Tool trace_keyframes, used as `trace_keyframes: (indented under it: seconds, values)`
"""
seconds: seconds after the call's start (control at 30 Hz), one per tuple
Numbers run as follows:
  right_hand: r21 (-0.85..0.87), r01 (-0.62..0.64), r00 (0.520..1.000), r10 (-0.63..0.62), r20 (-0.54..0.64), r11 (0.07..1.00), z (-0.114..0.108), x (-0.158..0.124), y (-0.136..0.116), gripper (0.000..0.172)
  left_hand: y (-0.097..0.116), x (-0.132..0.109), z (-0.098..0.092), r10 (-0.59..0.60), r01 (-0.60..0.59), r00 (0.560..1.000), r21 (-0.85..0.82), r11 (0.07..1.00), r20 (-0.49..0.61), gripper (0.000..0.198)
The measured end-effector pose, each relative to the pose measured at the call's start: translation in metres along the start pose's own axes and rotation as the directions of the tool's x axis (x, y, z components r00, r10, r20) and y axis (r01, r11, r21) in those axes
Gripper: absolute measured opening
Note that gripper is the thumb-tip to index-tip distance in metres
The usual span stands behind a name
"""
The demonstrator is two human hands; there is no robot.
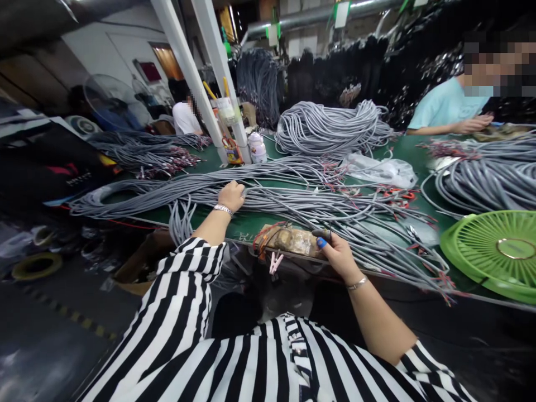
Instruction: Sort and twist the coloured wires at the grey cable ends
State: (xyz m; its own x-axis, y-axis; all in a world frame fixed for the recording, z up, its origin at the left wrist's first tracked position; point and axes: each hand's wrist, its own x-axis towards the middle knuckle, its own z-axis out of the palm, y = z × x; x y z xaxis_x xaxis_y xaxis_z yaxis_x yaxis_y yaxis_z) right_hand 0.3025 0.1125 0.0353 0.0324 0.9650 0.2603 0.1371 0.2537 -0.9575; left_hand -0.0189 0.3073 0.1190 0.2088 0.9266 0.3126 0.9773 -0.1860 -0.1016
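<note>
My left hand (231,195) is closed on the bundle of grey cables (196,187) that runs lengthwise over the green table. Its fingertips are hidden from me. At the front edge my right hand (340,255) is closed beside the right end of a worn, stained wooden block (293,241). Something blue covers the thumb tip, and a dark shape shows at the fingers; what they hold I cannot make out. Red and orange wires lie at the block's left end, with a pale pink clothespin (274,262) below it. Cable ends with thin coloured wires fan out to the right.
A green fan (498,254) stands at the right edge. Coiled grey cables (330,128) and a clear plastic bag (381,169) lie further back. A white bottle (257,148) stands by the white posts. A co-worker in light blue (439,103) sits across the table.
</note>
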Motion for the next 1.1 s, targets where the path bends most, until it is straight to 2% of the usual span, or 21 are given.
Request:
trace_keyframes:
  seconds: [0.1, 0.17, 0.23, 0.27, 0.33, 0.4, 0.43, 0.5, 0.53, 0.6, 0.67, 0.7, 0.77, 0.8, 0.83, 0.87, 0.93, 0.97, 1.0, 1.07, 1.1]
  values:
    - [-0.007, 0.016, 1.0, -0.016, -0.014, 1.0, 0.0, 0.0, -0.001, 0.033, -0.01, -0.011, -0.016, -0.061, 0.04, 0.986, -0.134, 0.99, -0.153, 0.024]
    - [0.002, 0.022, 0.999, -0.022, -0.026, 1.0, 0.0, 0.0, -0.002, 0.033, -0.021, -0.018, -0.028, -0.156, 0.087, 0.951, -0.255, 0.963, -0.266, 0.026]
    - [0.03, 0.005, 0.999, -0.004, -0.035, 1.0, 0.001, -0.001, -0.003, 0.034, -0.033, -0.03, -0.041, -0.213, 0.107, 0.926, -0.324, 0.94, -0.313, 0.031]
    - [0.048, -0.012, 0.999, 0.014, -0.039, 0.999, 0.001, -0.001, -0.003, 0.034, -0.038, -0.039, -0.046, -0.21, 0.097, 0.927, -0.341, 0.935, -0.312, 0.033]
    - [0.1, -0.048, 0.996, 0.055, -0.064, 0.994, 0.001, -0.001, -0.002, 0.035, -0.041, -0.066, -0.055, -0.133, 0.016, 0.95, -0.381, 0.924, -0.284, 0.035]
    - [0.194, -0.074, 0.989, 0.096, -0.111, 0.978, 0.001, -0.001, -0.002, 0.037, -0.034, -0.101, -0.065, 0.074, -0.181, 0.968, -0.461, 0.869, -0.241, 0.034]
    - [0.253, -0.077, 0.984, 0.115, -0.139, 0.964, 0.0, 0.0, -0.002, 0.039, -0.027, -0.121, -0.071, 0.209, -0.277, 0.959, -0.483, 0.83, -0.191, 0.034]
    - [0.362, -0.078, 0.971, 0.154, -0.185, 0.929, 0.0, 0.0, -0.003, 0.042, -0.006, -0.162, -0.082, 0.4, -0.408, 0.907, -0.497, 0.766, -0.129, 0.035]
    - [0.4, -0.079, 0.965, 0.172, -0.2, 0.913, -0.001, 0.0, -0.004, 0.044, 0.007, -0.181, -0.088, 0.499, -0.471, 0.862, -0.509, 0.72, -0.092, 0.033]
    - [0.437, -0.091, 0.955, 0.202, -0.216, 0.895, -0.001, 0.001, -0.006, 0.045, 0.038, -0.215, -0.094, 0.691, -0.597, 0.721, -0.554, 0.581, -0.051, 0.029]
    - [0.448, -0.107, 0.95, 0.224, -0.217, 0.888, -0.002, 0.0, -0.008, 0.044, 0.07, -0.241, -0.093, 0.775, -0.655, 0.627, -0.59, 0.473, -0.075, 0.024]
    - [0.447, -0.114, 0.949, 0.23, -0.216, 0.887, -0.002, 0.0, -0.01, 0.043, 0.084, -0.249, -0.089, 0.796, -0.664, 0.602, -0.598, 0.448, -0.072, 0.024]
    - [0.438, -0.118, 0.948, 0.232, -0.216, 0.891, -0.002, 0.0, -0.012, 0.039, 0.104, -0.261, -0.078, 0.813, -0.646, 0.582, -0.618, 0.448, -0.019, 0.019]
    - [0.431, -0.119, 0.949, 0.23, -0.215, 0.895, -0.002, -0.001, -0.013, 0.038, 0.11, -0.265, -0.071, 0.807, -0.616, 0.59, -0.64, 0.46, 0.012, 0.016]
    - [0.423, -0.118, 0.95, 0.225, -0.215, 0.899, -0.001, -0.001, -0.013, 0.036, 0.112, -0.268, -0.065, 0.783, -0.562, 0.621, -0.677, 0.476, 0.035, 0.014]
    - [0.414, -0.114, 0.952, 0.218, -0.214, 0.903, -0.001, -0.001, -0.013, 0.036, 0.111, -0.272, -0.059, 0.741, -0.479, 0.67, -0.731, 0.486, 0.053, 0.014]
    - [0.397, -0.103, 0.957, 0.199, -0.21, 0.912, -0.001, -0.001, -0.011, 0.035, 0.102, -0.28, -0.047, 0.589, -0.22, 0.801, -0.863, 0.454, 0.106, 0.019]
    - [0.388, -0.094, 0.96, 0.187, -0.209, 0.917, -0.001, -0.001, -0.01, 0.035, 0.095, -0.286, -0.042, 0.492, -0.054, 0.856, -0.918, 0.393, 0.16, 0.023]
    - [0.379, -0.083, 0.963, 0.172, -0.207, 0.922, -0.001, -0.001, -0.008, 0.034, 0.088, -0.292, -0.037, 0.398, 0.115, 0.887, -0.946, 0.303, 0.235, 0.027]
    - [0.354, -0.058, 0.97, 0.136, -0.201, 0.933, -0.001, -0.001, -0.005, 0.032, 0.074, -0.306, -0.028, 0.268, 0.383, 0.88, -0.92, 0.083, 0.391, 0.034]
    - [0.337, -0.044, 0.973, 0.116, -0.198, 0.94, -0.001, -0.002, -0.004, 0.031, 0.068, -0.313, -0.024, 0.228, 0.456, 0.868, -0.89, -0.014, 0.441, 0.037]
